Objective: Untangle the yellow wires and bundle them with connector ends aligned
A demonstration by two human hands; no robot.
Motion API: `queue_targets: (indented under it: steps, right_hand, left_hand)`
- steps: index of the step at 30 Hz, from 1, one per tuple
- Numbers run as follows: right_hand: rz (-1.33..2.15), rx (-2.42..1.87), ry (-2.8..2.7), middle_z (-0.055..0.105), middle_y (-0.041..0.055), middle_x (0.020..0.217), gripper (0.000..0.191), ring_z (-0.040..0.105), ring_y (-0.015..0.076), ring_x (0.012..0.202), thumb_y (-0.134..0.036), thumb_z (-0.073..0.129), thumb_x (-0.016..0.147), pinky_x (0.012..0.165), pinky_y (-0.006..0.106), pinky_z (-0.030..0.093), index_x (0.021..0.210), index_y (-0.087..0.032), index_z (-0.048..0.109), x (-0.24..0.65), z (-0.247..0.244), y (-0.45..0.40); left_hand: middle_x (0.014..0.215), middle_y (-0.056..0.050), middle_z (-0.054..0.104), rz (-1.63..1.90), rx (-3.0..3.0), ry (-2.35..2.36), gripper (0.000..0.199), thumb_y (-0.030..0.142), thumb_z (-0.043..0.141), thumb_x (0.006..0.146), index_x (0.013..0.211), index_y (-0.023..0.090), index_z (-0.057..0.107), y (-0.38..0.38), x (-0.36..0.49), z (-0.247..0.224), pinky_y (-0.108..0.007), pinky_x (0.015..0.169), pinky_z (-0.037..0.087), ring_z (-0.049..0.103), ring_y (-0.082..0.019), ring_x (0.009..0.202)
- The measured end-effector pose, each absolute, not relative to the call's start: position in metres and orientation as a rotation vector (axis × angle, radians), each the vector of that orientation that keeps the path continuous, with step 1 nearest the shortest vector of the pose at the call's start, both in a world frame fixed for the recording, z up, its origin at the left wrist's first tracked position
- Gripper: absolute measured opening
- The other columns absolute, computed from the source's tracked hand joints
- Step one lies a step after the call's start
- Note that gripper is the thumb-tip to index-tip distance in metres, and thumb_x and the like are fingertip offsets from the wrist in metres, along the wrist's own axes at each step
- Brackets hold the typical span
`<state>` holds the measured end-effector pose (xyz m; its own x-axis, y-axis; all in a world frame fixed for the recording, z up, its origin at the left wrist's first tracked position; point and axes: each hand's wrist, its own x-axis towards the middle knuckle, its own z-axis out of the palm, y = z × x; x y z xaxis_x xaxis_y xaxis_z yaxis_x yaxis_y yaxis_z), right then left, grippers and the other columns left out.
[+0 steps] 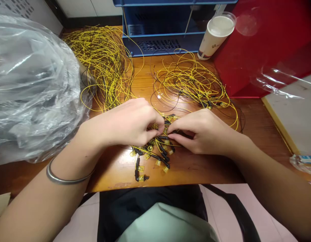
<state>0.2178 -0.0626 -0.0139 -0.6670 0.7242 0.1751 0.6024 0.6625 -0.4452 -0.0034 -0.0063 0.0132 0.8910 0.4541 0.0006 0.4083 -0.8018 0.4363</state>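
My left hand and my right hand meet fingertip to fingertip over a bunch of thin yellow wires with black and yellow end connectors lying on the wooden table. Both hands pinch small connector pieces at the middle of the bunch; what sits between the fingertips is hidden. A silver bangle circles my left wrist. A loose coil of yellow wires lies behind my right hand. A larger tangle of yellow wires lies behind my left hand.
A big clear plastic bag fills the left side. A blue plastic rack stands at the back, with a paper cup beside it. A red box and a board under plastic film are on the right.
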Motion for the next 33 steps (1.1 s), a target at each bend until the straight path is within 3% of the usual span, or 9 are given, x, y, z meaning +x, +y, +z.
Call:
queue_targets:
  steps: [9,18,24,28,33]
  right_hand:
    - [0.518,-1.029,-2.552,0.064,-0.0035,0.061,0.011,0.046,0.0085,0.051,-0.024,0.065,0.090,0.057,0.025,0.032,0.085,-0.019,0.074,0.2185,-0.0151,-0.0621]
    - [0.549,-1.072,-2.556,0.069,-0.0026,0.068,0.012,0.055,0.0097,0.058,-0.018,0.062,0.087,0.060,0.025,0.033,0.085,-0.019,0.074,0.2181,-0.0169,-0.0617]
    - [0.524,-1.090,-2.541,0.063,-0.0038,0.062,0.013,0.047,0.0082,0.051,-0.019,0.062,0.088,0.057,0.024,0.031,0.087,-0.018,0.075,0.2170,-0.0149,-0.0630]
    - [0.495,-1.117,-2.493,0.053,-0.0055,0.053,0.013,0.041,0.0076,0.046,-0.023,0.062,0.089,0.053,0.024,0.028,0.091,-0.018,0.075,0.2164,-0.0142,-0.0639]
    - [0.523,-1.096,-2.450,0.046,-0.0073,0.049,0.015,0.035,0.0074,0.044,-0.025,0.060,0.092,0.051,0.023,0.027,0.090,-0.017,0.073,0.2148,-0.0134,-0.0646]
  left_hand:
    - [0.059,0.003,0.062,0.005,2.696,0.681,0.014,0.023,0.060,0.081,0.081,0.026,0.073,-0.0064,-0.0028,0.0134,-0.031,0.075,0.042,0.051,-0.011,0.055]
    - [0.058,0.002,0.063,-0.042,2.661,0.719,0.016,0.024,0.061,0.082,0.080,0.027,0.077,-0.0070,-0.0013,0.0152,-0.027,0.066,0.038,0.050,-0.012,0.053]
    - [0.054,0.004,0.058,-0.056,2.574,0.695,0.014,0.023,0.061,0.083,0.079,0.026,0.075,-0.0049,-0.0023,0.0145,-0.026,0.062,0.033,0.045,-0.010,0.050]
    - [0.056,0.006,0.058,0.109,2.598,0.653,0.015,0.023,0.059,0.084,0.082,0.025,0.074,-0.0039,-0.0056,0.0183,-0.026,0.068,0.036,0.046,-0.009,0.052]
    - [0.051,0.004,0.051,0.234,2.632,0.651,0.017,0.026,0.057,0.084,0.080,0.025,0.073,-0.0054,-0.0060,0.0225,-0.026,0.061,0.033,0.045,-0.011,0.052]
